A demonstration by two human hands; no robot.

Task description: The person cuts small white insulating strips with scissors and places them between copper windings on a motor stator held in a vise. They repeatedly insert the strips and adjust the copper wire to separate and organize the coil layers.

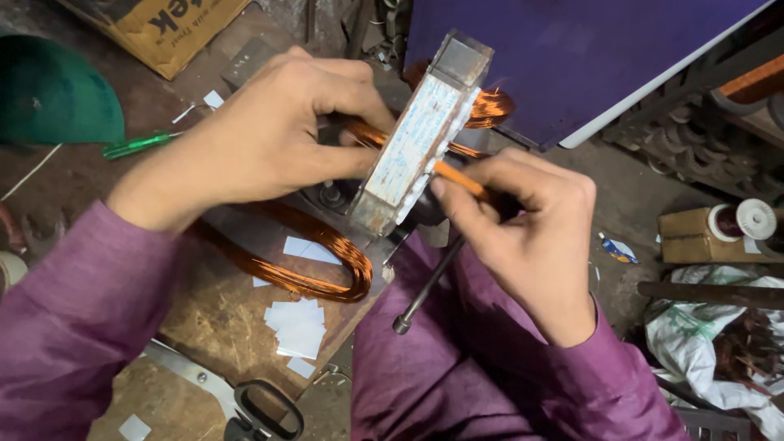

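Right hand [535, 237]: fingertips pinched on an orange-tipped tool [459, 178], pressed against the stator core [420, 139] at centre frame. Left hand [269, 131]: fingers closed on copper strands at the core's 9 o'clock side. One copper coil [490, 106] seated at 1 o'clock; one loose coil [314, 261] at 7 o'clock, not yet inserted. About ten paper insulation slips [298, 327]; one green screwdriver [135, 145]; one pair of scissors [261, 408].

My left hand [261, 135] grips the stator [420, 139]; my right hand [531, 237] pinches its copper wire [457, 175].
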